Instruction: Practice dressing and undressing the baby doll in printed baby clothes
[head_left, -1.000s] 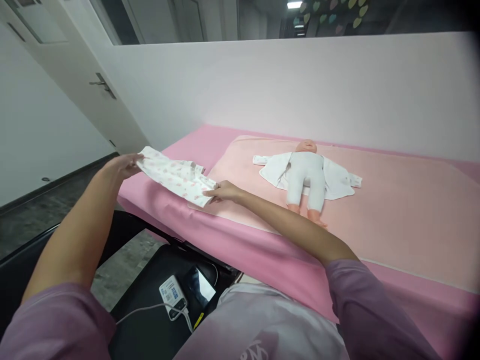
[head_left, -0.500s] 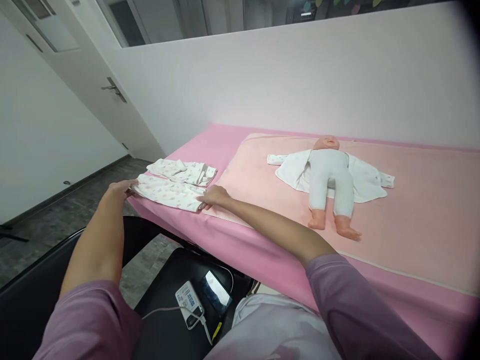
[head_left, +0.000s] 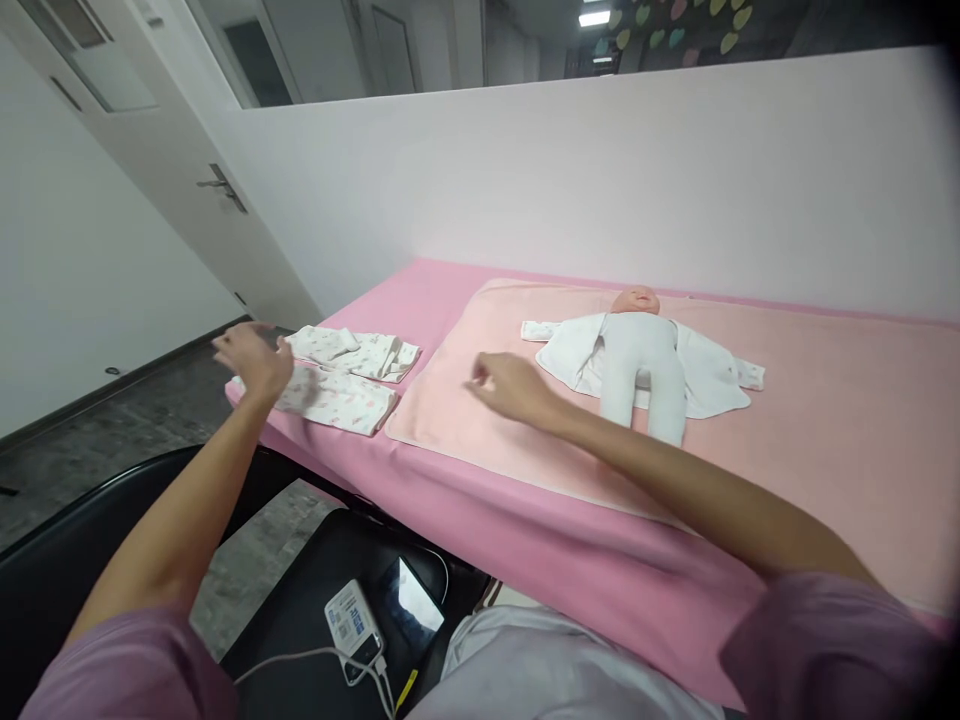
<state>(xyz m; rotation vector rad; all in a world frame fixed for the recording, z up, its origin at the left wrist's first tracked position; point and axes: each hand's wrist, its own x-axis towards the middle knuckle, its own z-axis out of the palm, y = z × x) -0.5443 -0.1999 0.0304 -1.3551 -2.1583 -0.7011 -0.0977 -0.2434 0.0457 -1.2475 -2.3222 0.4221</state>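
Note:
Two folded white baby garments with pink print lie on the pink table's left end: the nearer garment (head_left: 341,398) and the farther garment (head_left: 352,350). My left hand (head_left: 253,358) hovers just above the nearer one, fingers spread, holding nothing. My right hand (head_left: 506,385) is lifted over the pale pink mat (head_left: 825,440), fingers loosely curled and empty. A baby doll (head_left: 639,360) in white lies on its back on an opened white jacket (head_left: 712,370) on the mat, right of my right hand.
The pink table (head_left: 570,560) runs along a white wall. A black chair (head_left: 300,590) below holds a white power bank (head_left: 351,618) with cable and a phone (head_left: 409,600). A white door (head_left: 172,170) stands at the left.
Both hands have let go of the nearer garment, which now lies flat on the table. My left hand lifted above it; my right hand moved right toward the doll.

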